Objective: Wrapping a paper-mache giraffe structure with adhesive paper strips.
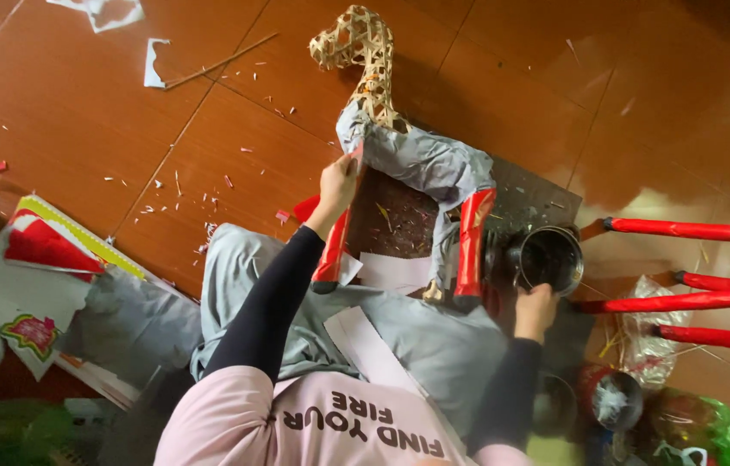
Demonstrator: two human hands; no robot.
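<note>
A woven bamboo animal frame (363, 52) stands on the floor in front of me. Grey paper covers its body (421, 160), and its two near legs (471, 246) are wrapped in red. My left hand (337, 181) grips the top of the left red leg (333, 250), where it meets the grey chest. My right hand (535, 309) is curled against the near rim of a small metal pot (548, 257) beside the figure's other red leg. White paper strips (382, 354) lie across my grey trousers.
A dark board (529, 203) lies under the figure. Three red-wrapped sticks (684, 302) reach in from the right. Coloured paper sheets (46, 259) lie at the left, and paper scraps (153, 65) on the tiles. A small tin (610, 397) and plastic bags (710, 431) sit at the bottom right.
</note>
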